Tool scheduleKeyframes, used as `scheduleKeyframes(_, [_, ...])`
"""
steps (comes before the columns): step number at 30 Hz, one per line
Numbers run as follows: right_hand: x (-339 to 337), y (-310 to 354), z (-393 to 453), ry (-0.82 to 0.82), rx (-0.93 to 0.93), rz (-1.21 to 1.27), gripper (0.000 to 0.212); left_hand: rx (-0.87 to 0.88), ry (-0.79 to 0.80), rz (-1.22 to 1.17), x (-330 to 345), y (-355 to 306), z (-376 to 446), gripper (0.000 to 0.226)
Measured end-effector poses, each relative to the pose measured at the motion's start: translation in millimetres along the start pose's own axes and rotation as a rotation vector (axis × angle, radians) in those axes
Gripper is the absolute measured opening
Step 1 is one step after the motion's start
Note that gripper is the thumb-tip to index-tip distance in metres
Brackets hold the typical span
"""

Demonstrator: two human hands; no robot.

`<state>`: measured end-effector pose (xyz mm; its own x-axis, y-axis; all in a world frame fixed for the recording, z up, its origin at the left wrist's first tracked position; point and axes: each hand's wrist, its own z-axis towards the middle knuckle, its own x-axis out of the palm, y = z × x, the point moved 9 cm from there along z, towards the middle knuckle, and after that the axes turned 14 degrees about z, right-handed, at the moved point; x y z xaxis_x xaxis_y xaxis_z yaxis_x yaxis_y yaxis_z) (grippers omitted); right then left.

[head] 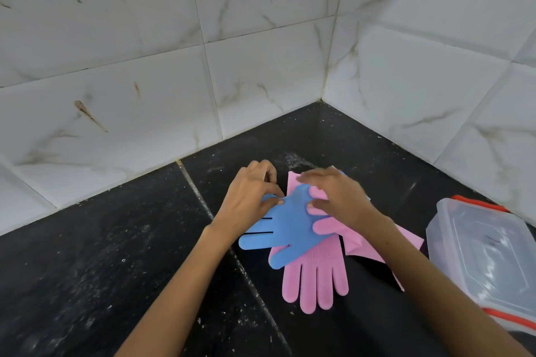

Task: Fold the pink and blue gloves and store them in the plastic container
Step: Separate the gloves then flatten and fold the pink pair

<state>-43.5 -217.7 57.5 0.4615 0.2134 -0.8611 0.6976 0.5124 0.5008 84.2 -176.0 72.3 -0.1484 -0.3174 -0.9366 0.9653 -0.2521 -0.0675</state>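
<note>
A blue glove [285,229] lies across a heap of pink gloves on the black counter, its fingers pointing left and down. One pink glove [314,278] has its fingers toward me; another pink glove [385,243] lies flat under my right forearm. My left hand [249,197] pinches the blue glove's upper left edge between thumb and fingers. My right hand [339,197] presses flat on the gloves at the blue one's right side. The clear plastic container [481,255] with orange clips stands at the right edge, its lid on.
The black stone counter [116,255] meets white marble-pattern wall tiles [145,66] in a corner just behind the gloves. A grout seam runs diagonally across the counter under my left forearm.
</note>
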Motion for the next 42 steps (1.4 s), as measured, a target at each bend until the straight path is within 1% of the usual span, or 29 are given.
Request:
scheduleKeyframes(1, [13.6, -1.8, 4.8, 0.101, 0.026, -0.019, 0.037, 0.011, -0.008, 0.002, -2.4, -0.4, -1.6, 0.007])
scheduleKeyframes(2, [20.4, -6.1, 8.1, 0.142, 0.048, -0.049, 0.034, 0.019, -0.01, 0.001, -4.4, 0.2, -4.1, 0.007])
scheduleKeyframes(4, [18.5, -10.9, 12.8, 0.12, 0.061, -0.072, 0.027, 0.024, 0.008, -0.007, -9.1, 4.7, -8.6, 0.009])
scheduleKeyframes(7, [10.1, 2.1, 18.7, 0.078, 0.011, -0.127, 0.021, -0.014, 0.071, 0.001, -21.5, 24.5, -8.1, 0.013])
scheduleKeyframes(9, [5.4, 19.4, 21.4, 0.046, -0.041, -0.058, 0.017, -0.046, 0.112, -0.025, -34.0, 42.0, 0.6, 0.012])
scheduleKeyframes(11, [0.2, 30.9, 24.4, 0.034, -0.044, 0.142, 0.012, -0.074, 0.13, -0.039, -48.1, 58.1, 16.6, 0.011])
scheduleKeyframes(12, [-0.7, 31.8, 27.3, 0.05, -0.007, 0.291, 0.012, -0.081, 0.127, -0.029, -54.9, 64.9, 27.2, 0.011])
scheduleKeyframes(15, [14.1, 23.0, 32.6, 0.133, 0.225, 0.826, 0.01, -0.083, 0.14, 0.037, -63.6, 75.9, 66.8, 0.012])
scheduleKeyframes(17, [26.5, 3.9, 34.1, 0.1, 0.416, 1.033, 0.01, -0.045, 0.182, 0.101, -50.3, 68.6, 94.8, 0.017])
scheduleKeyframes(18, [32.2, -10.2, 33.8, 0.059, 0.501, 1.051, 0.011, -0.014, 0.208, 0.137, -37.6, 60.4, 105.6, 0.02])
scheduleKeyframes(19, [39.4, -23.8, 33.1, 0.035, 0.574, 1.024, 0.011, 0.01, 0.232, 0.167, -21.9, 51.7, 112.6, 0.023])
scheduleKeyframes(20, [45.8, -37.9, 31.3, 0.031, 0.634, 0.893, 0.008, 0.014, 0.254, 0.189, -3.7, 44.7, 114.6, 0.027])
scheduleKeyframes(21, [50.6, -50.2, 29.8, 0.059, 0.665, 0.663, 0.013, -0.007, 0.273, 0.205, 15.1, 41.1, 111.7, 0.031])
scheduleKeyframes(22, [52.2, -59.8, 28.0, 0.054, 0.669, 0.443, 0.018, -0.059, 0.274, 0.209, 31.9, 42.1, 103.7, 0.033])
scheduleKeyframes(23, [51.7, -66.1, 27.5, 0.011, 0.639, 0.286, 0.019, -0.141, 0.256, 0.199, 46.4, 47.7, 91.3, 0.033])
scheduleKeyframes(24, [53.3, -71.3, 26.8, -0.023, 0.627, 0.24, 0.018, -0.248, 0.231, 0.173, 59.1, 56.5, 74.6, 0.031])
scheduleKeyframes(25, [58.7, -76.2, 26.3, -0.028, 0.63, 0.243, 0.018, -0.364, 0.214, 0.131, 71.1, 66.4, 54.6, 0.029])
scheduleKeyframes(27, [58.7, -79.4, 25.6, -0.095, 0.635, 0.266, 0.019, -0.578, 0.223, 0.006, 96.9, 81.8, 13.9, 0.024])
scheduleKeyframes(28, [58.2, -79.0, 26.2, -0.133, 0.624, 0.279, 0.025, -0.658, 0.247, -0.062, 108.6, 84.9, -3.1, 0.023])
scheduleKeyframes(30, [61.5, -74.1, 29.2, -0.159, 0.569, 0.264, 0.033, -0.748, 0.289, -0.144, 124.3, 83.4, -23.8, 0.025])
scheduleKeyframes(32, [66.3, -64.2, 30.1, -0.171, 0.52, 0.27, 0.035, -0.789, 0.281, -0.187, 129.4, 81.7, -28.9, 0.026])
scheduleKeyframes(36, [74.7, -46.9, 31.3, -0.162, 0.448, 0.291, 0.039, -0.828, 0.23, -0.312, 131.8, 80.7, -25.5, 0.019])
scheduleKeyframes(39, [75.5, -42.8, 30.0, -0.155, 0.446, 0.382, 0.03, -0.848, 0.178, -0.366, 128.2, 87.1, -25.1, 0.018])
scheduleKeyframes(42, [80.3, -38.2, 27.9, -0.084, 0.424, 0.42, 0.021, -0.861, 0.131, -0.355, 116.2, 107.9, -27.1, 0.021])
